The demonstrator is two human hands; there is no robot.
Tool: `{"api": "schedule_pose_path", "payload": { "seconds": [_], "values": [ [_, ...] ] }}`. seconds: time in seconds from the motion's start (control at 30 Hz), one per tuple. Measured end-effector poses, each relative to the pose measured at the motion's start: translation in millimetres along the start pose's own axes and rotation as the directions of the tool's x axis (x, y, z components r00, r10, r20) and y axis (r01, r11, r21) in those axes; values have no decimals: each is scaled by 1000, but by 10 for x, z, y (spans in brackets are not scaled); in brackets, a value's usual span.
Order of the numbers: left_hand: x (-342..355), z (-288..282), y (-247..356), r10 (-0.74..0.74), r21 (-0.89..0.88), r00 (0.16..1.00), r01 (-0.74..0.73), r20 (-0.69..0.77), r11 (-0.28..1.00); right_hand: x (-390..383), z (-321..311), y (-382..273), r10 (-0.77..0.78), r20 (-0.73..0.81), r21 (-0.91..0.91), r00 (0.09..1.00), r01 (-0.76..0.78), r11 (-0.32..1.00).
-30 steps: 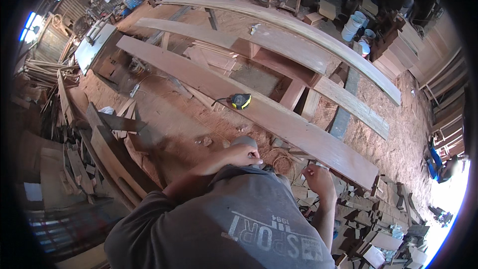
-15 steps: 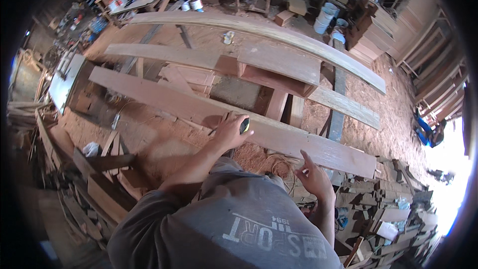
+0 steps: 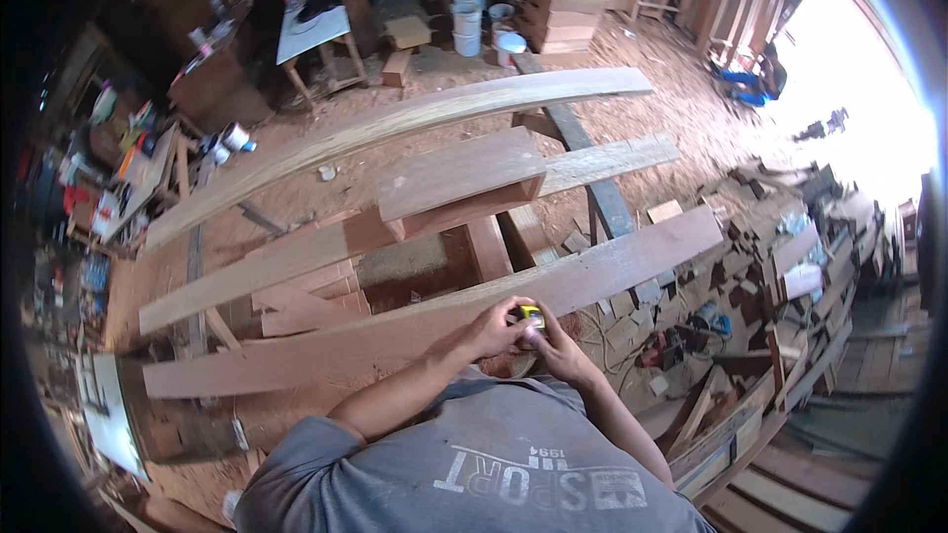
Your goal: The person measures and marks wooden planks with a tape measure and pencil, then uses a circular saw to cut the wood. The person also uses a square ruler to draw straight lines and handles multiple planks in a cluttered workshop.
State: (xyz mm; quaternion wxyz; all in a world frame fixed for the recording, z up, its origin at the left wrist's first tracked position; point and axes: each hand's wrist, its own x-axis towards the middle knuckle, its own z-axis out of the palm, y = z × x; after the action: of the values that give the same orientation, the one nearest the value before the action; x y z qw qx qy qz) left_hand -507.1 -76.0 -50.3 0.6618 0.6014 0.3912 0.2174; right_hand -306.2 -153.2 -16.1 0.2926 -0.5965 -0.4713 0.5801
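In front of my chest, both hands are together at a yellow-and-black tape measure (image 3: 533, 314). My left hand (image 3: 491, 330) is closed around it. My right hand (image 3: 563, 350) has come up against its other side, with fingers bent onto it. No drawn-out blade can be made out. Just beyond the hands lies a long reddish plank (image 3: 632, 257), running from lower left to upper right. Past it, an open-sided wooden box (image 3: 459, 173) rests on a middle plank (image 3: 617, 158).
A third long plank (image 3: 395, 123) lies farthest off. Dark crosspieces (image 3: 583, 153) support the planks. Wood offcuts (image 3: 760, 237) and a blue power tool (image 3: 709, 320) lie to the right. White buckets (image 3: 467, 25) and a small white-topped table (image 3: 314, 35) stand at the back.
My right hand, apart with fingers spread before, has moved left to meet the left hand at the tape measure. The view has turned to the right.
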Motion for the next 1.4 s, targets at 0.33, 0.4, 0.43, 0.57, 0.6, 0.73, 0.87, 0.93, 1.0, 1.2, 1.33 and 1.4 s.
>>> {"api": "schedule_pose_path", "payload": {
  "seconds": [0.33, 0.4, 0.43, 0.57, 0.6, 0.73, 0.87, 0.93, 1.0, 1.2, 1.33, 1.4],
  "values": [
    [803, 510, 237, -139, -142, 913, 207, 383, 968, -653, -757, -177, 132, -124, -25, 983, -137, 990],
    [1108, 459, -48, -74, -207, 946, 145, 316, 968, -882, -999, 135, 64, -134, -208, 989, -91, 974],
    [1308, 346, -99, -102, -254, 960, 169, 260, 952, -1028, -1110, 102, 159, -166, -196, 973, -190, 962],
    [2109, -42, 135, -186, -381, 964, 103, -188, 919, -1775, -1546, 819, 208, -420, -225, 883, -324, 919],
    [2251, -125, 136, -206, -386, 939, 89, -275, 918, -1941, -1657, 1111, 123, -476, -296, 871, -290, 910],
    [2427, 106, 27, -82, -171, 927, 20, -367, 985, -2004, -2143, 1643, -12, -481, -411, 876, -213, 886],
    [2257, 429, -197, 256, 490, 911, -71, -323, 869, -1325, -2536, 1611, 78, -549, -301, 832, -284, 910],
    [2378, 589, -174, 246, 429, 925, -105, -288, 897, -881, -2625, 1488, 36, -574, -329, 818, -270, 905],
    [2681, 811, 70, 138, 147, 957, -103, -254, 984, -440, -2517, 1008, 47, -553, -299, 832, -251, 921],
    [3436, 1094, 137, -114, -97, 985, 102, -131, 990, 12, -2398, 465, 58, -548, -358, 834, -297, 885],
    [3859, 1071, 168, -239, -43, 951, 235, -194, 971, -427, -2523, 820, 74, -614, -335, 786, -345, 877],
    [4218, 811, -122, -179, -77, 911, 163, -372, 984, -641, -2663, 1044, 43, -605, -365, 795, -326, 872]
  ]
}}
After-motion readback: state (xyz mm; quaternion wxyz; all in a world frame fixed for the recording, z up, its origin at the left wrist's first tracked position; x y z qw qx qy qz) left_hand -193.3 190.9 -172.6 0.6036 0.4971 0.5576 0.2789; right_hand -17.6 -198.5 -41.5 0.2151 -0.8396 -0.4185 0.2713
